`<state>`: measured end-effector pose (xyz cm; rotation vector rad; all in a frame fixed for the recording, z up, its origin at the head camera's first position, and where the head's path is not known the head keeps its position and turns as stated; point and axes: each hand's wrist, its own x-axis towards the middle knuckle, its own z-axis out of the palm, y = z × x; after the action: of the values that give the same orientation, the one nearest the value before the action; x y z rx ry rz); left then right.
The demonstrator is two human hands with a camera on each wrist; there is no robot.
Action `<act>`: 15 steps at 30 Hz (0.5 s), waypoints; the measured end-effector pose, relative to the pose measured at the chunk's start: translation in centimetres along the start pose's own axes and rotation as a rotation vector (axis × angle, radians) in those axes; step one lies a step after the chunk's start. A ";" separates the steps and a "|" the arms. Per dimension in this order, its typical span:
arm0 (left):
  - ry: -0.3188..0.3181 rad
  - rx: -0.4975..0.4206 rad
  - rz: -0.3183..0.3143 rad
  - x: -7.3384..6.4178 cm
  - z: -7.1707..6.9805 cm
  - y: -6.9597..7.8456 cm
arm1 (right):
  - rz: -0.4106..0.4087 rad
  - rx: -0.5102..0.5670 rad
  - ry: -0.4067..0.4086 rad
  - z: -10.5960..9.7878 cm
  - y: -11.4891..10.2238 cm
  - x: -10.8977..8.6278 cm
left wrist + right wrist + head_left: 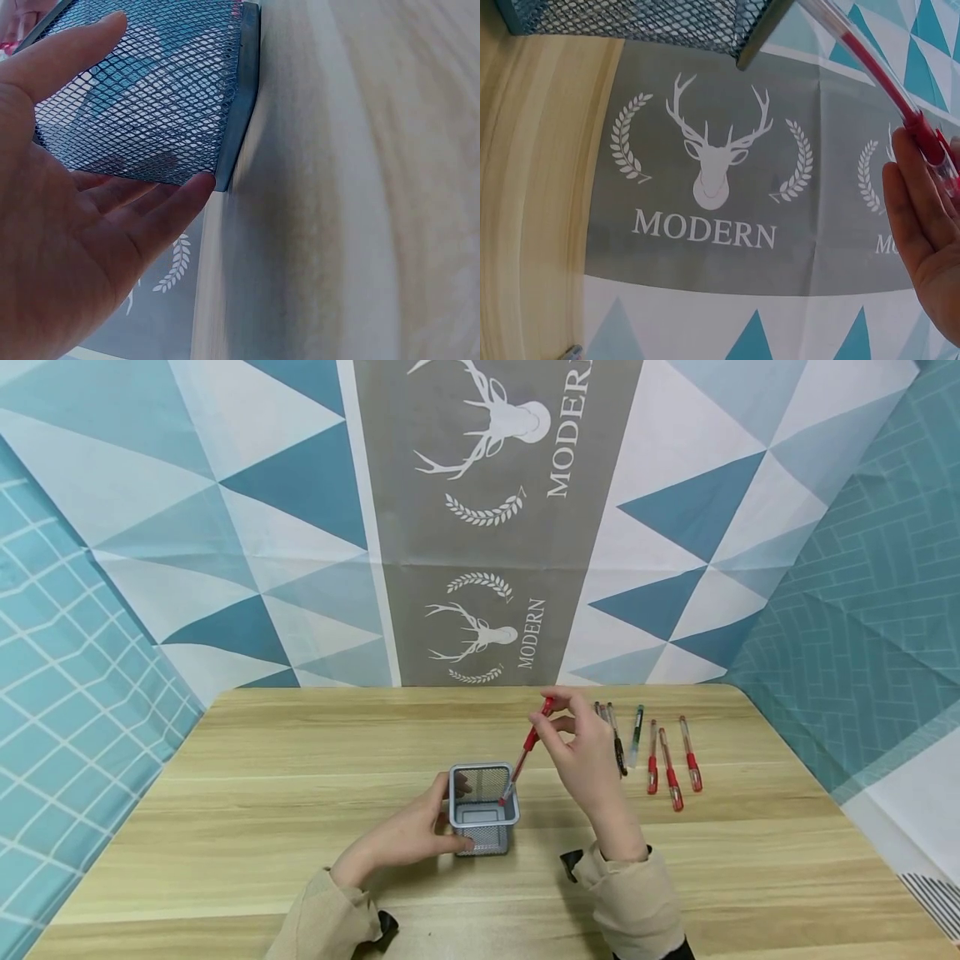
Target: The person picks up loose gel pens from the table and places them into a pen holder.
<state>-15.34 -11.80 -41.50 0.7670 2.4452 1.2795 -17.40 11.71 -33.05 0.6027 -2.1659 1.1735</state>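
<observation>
A grey metal mesh pen holder (483, 839) stands upright on the table. My left hand (408, 839) grips it from the left, thumb on the near side and fingers toward the far side. In the left wrist view, the thumb and fingers span the holder's mesh wall (150, 97). Above the holder's right side, my right hand (588, 764) pinches a red gel pen (532, 737) near its upper end. The pen slants, its lower end inside the holder's opening. In the right wrist view, the pen's clear barrel (874, 64) reaches toward the holder's rim.
Several pens lie on the wooden table (300, 752) to the right. Red pens (670, 768) are outermost, a green-capped pen (637, 735) lies beside them, and a black pen (618, 752) is partly behind my right hand. A patterned cloth (480, 543) hangs behind the table's far edge.
</observation>
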 end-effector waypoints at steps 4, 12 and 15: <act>-0.002 0.008 -0.002 0.0 0.0 0.0 | 0.000 0.010 -0.054 0.2 0.0 0.0; 0.007 0.031 0.010 0.1 0.0 0.1 | 0.041 -0.021 -0.174 0.1 -0.1 0.1; 0.007 0.033 0.010 0.0 0.0 0.1 | 0.052 -0.025 -0.215 0.2 -0.1 0.0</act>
<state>-15.35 -11.77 -41.41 0.7860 2.4773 1.2503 -17.46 11.50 -33.08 0.6926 -2.3855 1.1524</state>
